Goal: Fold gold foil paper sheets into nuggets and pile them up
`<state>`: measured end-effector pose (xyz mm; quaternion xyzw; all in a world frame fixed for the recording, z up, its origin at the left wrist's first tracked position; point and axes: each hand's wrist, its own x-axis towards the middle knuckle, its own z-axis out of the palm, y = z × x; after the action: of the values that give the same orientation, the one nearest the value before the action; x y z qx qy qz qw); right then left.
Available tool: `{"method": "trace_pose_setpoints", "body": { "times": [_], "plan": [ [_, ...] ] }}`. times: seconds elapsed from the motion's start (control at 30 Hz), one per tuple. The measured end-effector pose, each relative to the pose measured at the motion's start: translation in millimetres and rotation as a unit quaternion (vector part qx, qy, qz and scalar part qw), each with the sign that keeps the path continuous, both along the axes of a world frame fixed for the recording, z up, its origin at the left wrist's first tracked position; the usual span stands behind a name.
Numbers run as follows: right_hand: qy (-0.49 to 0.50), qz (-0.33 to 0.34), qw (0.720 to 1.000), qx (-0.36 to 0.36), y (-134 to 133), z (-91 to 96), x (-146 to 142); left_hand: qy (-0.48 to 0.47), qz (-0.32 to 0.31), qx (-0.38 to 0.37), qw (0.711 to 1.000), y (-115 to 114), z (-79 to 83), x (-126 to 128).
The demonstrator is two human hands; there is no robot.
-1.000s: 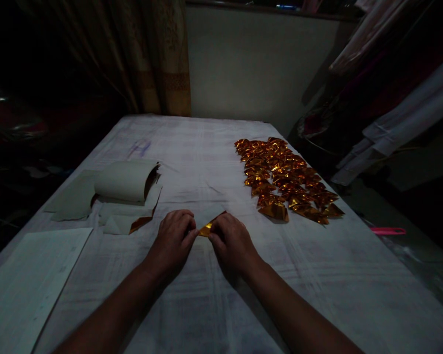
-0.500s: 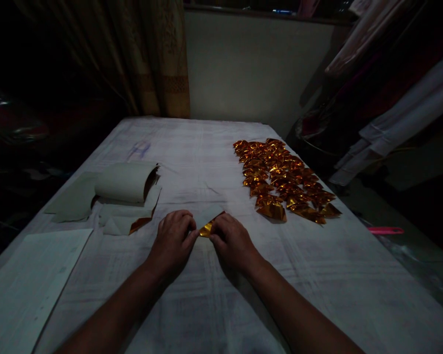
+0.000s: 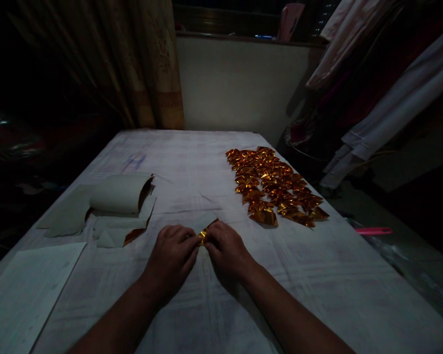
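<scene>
Between my two hands, low over the middle of the table, is a small piece of gold foil paper, partly folded, with a pale backing. My left hand pinches its left end with thumb and forefinger. On the other side my right hand grips the right part, its fingers curled over it. The fingers hide much of the piece. To the right lie rows of folded gold foil pieces. At the left is a curled stack of foil paper sheets, pale side up, with gold showing at a lower corner.
A white sheet lies at the table's near left. The table has a pale checked cloth. Beyond it are a curtain and a wall. Clothes hang at the right, above a pink handle.
The view has tilted up and shifted slightly right. Less of the gold foil paper shows between my hands, and my left fingers have closed further over its left end.
</scene>
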<state>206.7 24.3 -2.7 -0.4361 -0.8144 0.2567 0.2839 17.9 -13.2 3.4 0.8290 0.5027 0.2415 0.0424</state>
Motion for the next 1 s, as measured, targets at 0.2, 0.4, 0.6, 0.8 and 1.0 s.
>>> {"method": "trace_pose_setpoints", "body": {
  "times": [0.2,0.4,0.6,0.8,1.0],
  "plan": [
    [-0.01,-0.02,0.999,0.031,2.2,-1.0,4.0,0.047,-0.016,0.018,0.999,2.6,1.1,0.3],
    [-0.088,-0.112,0.988,0.054,10.4,-4.5,19.0,0.048,-0.013,0.026,0.998,5.5,1.1,-1.6],
    [-0.108,-0.087,0.99,0.024,11.2,0.9,23.5,0.062,-0.017,0.067,0.996,8.5,0.1,-2.5],
    [-0.079,-0.073,0.994,-0.018,11.0,-1.5,23.8,0.092,0.015,0.113,0.989,10.1,-1.5,-10.0],
    [-0.063,-0.04,0.997,0.002,9.7,-9.3,18.6,0.079,0.032,0.093,0.992,6.2,-0.7,-13.4]
  ]
}}
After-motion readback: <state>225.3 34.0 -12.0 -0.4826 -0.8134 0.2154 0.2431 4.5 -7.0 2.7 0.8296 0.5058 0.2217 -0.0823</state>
